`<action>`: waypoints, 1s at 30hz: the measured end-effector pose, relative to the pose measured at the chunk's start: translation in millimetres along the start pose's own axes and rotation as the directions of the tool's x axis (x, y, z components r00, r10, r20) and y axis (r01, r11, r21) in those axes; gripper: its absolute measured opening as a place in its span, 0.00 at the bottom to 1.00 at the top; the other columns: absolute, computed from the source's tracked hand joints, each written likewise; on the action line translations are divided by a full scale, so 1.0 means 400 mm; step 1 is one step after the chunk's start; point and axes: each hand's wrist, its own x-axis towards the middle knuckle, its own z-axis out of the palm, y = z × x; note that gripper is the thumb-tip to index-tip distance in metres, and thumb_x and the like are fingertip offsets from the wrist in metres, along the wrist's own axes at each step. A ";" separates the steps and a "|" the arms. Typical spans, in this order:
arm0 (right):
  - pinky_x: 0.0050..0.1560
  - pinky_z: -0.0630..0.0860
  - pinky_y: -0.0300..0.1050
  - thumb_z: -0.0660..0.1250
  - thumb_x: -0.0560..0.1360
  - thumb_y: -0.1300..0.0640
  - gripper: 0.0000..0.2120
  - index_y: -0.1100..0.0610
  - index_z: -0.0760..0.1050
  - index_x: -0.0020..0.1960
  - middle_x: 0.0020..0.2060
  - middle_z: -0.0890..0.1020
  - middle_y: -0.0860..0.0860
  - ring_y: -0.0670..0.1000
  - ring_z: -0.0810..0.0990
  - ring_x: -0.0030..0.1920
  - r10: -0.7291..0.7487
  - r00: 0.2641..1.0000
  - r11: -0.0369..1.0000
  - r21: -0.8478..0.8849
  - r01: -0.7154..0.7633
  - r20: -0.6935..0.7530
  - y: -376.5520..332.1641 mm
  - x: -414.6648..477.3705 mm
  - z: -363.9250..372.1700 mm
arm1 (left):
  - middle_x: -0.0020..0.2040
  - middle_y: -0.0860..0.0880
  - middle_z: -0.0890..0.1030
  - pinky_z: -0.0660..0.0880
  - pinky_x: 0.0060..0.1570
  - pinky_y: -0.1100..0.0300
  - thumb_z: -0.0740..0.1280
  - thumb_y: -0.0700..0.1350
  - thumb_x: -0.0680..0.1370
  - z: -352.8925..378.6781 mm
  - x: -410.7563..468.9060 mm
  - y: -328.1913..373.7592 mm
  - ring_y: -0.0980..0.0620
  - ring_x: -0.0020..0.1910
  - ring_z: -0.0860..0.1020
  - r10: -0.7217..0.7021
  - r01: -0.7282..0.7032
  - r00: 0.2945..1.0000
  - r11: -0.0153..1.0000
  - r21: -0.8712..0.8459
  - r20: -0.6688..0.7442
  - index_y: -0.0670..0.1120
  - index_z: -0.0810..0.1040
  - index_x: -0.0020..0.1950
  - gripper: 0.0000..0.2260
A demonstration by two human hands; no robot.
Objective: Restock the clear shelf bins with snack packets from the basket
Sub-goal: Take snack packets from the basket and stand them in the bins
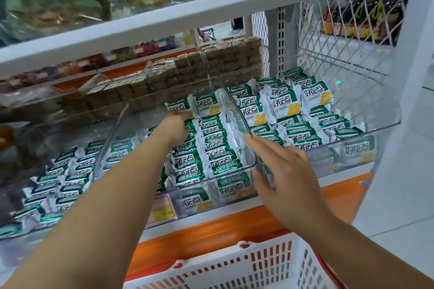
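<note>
The middle clear bin (237,124) holds rows of green-and-white snack packets (212,143). My left hand (176,124) reaches deep into this bin, fingers curled on a packet (179,107) at the back row. My right hand (279,169) rests at the bin's front right corner, thumb against the front wall and fingers spread over the divider, holding nothing. The white basket (246,265) sits below the shelf; its inside is not visible.
A right clear bin (375,124) and a left bin (58,183) hold the same packets. Brown snack blocks (211,61) fill bins behind. A white shelf board (164,19) hangs low overhead. Wire mesh (340,42) closes the right side. An orange shelf edge (211,225) runs below.
</note>
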 end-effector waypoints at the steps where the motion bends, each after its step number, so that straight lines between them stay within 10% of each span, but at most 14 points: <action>1: 0.63 0.59 0.46 0.66 0.73 0.58 0.29 0.49 0.64 0.72 0.66 0.73 0.43 0.40 0.68 0.59 0.004 1.000 1.000 0.009 -0.004 0.002 -0.001 0.002 -0.002 | 0.60 0.36 0.76 0.70 0.37 0.57 0.60 0.40 0.81 -0.009 -0.018 0.005 0.48 0.35 0.74 0.000 0.001 1.000 1.000 -0.024 0.010 0.49 0.63 0.75 0.22; 7: 0.64 0.64 0.51 0.69 0.71 0.66 0.26 0.53 0.72 0.67 0.67 0.71 0.51 0.51 0.67 0.66 0.085 0.988 0.995 0.062 -0.078 -0.126 -0.073 -0.047 0.018 | 0.68 0.49 0.74 0.68 0.58 0.61 0.61 0.41 0.81 -0.061 -0.235 0.044 0.50 0.63 0.74 0.016 -0.138 0.951 0.915 -0.380 -0.308 0.48 0.75 0.67 0.15; 10: 0.58 0.69 0.38 0.64 0.73 0.63 0.15 0.56 0.78 0.58 0.57 0.76 0.51 0.47 0.72 0.58 0.101 0.968 0.986 0.156 -0.066 -0.230 -0.157 -0.104 0.057 | 0.56 0.53 0.79 0.67 0.47 0.73 0.63 0.39 0.79 -0.021 -0.407 0.053 0.63 0.50 0.75 -0.052 -0.301 0.820 0.807 -0.508 -0.570 0.48 0.78 0.60 0.11; 14: 0.44 0.73 0.37 0.63 0.78 0.58 0.08 0.55 0.79 0.54 0.44 0.80 0.47 0.45 0.77 0.44 0.277 0.957 0.909 0.301 -0.289 0.085 -0.186 -0.263 0.147 | 0.45 0.56 0.79 0.68 0.42 0.76 0.62 0.40 0.77 0.133 -0.605 0.000 0.64 0.42 0.76 -0.116 -0.359 0.778 0.725 -0.588 -0.618 0.47 0.80 0.52 0.09; 22: 0.61 0.73 0.48 0.62 0.80 0.58 0.14 0.56 0.71 0.65 0.61 0.77 0.52 0.53 0.77 0.58 0.459 0.282 0.647 -0.100 -0.755 0.843 -0.118 -0.561 0.325 | 0.54 0.57 0.76 0.67 0.47 0.74 0.62 0.41 0.80 0.492 -0.792 -0.119 0.60 0.46 0.75 -0.194 0.082 0.973 0.801 -0.594 -0.127 0.50 0.79 0.59 0.10; 27: 0.49 0.74 0.45 0.60 0.80 0.59 0.20 0.53 0.66 0.71 0.61 0.68 0.50 0.52 0.78 0.51 0.349 0.043 0.655 -0.211 -0.725 0.936 -0.107 -0.610 0.402 | 0.74 0.55 0.64 0.64 0.69 0.59 0.59 0.50 0.80 0.682 -0.789 -0.106 0.52 0.72 0.64 -0.055 0.180 0.949 0.905 -0.387 0.312 0.55 0.71 0.69 0.16; 30: 0.48 0.78 0.46 0.61 0.80 0.54 0.20 0.48 0.65 0.71 0.60 0.72 0.49 0.53 0.80 0.49 0.342 0.026 0.680 -0.229 -0.696 0.939 -0.112 -0.619 0.432 | 0.77 0.51 0.57 0.53 0.74 0.46 0.59 0.53 0.80 0.725 -0.798 -0.086 0.47 0.77 0.50 -0.059 0.183 0.847 0.965 -0.186 0.528 0.58 0.65 0.72 0.20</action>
